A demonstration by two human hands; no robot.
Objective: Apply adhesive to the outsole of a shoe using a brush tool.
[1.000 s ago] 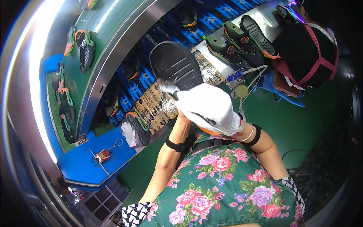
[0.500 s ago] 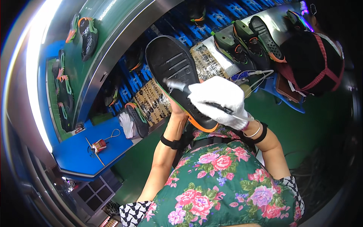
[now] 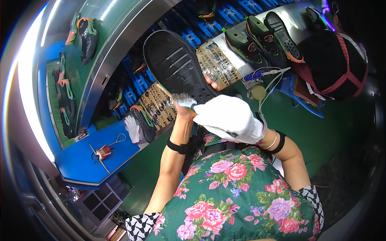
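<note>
A large black shoe is held with its flat sole facing up, showing slots and small holes. My bare left hand grips it from beneath, fingertips showing at its right edge. In a white knit glove, my right hand is closed around a small brush. The brush's pale, blurred bristles lie at the sole's lower left edge, close to my left hand. The glove covers the handle and the shoe's near end.
Blue racks run behind, with taped cardboard on them. Several shoes stand at right, beside a person in a dark cap. A blue table at left holds a red pot; a white glove lies near another shoe.
The shoe has shifted slightly up and left. My right hand has moved down and left, carrying the brush from the sole's middle to its lower left edge.
</note>
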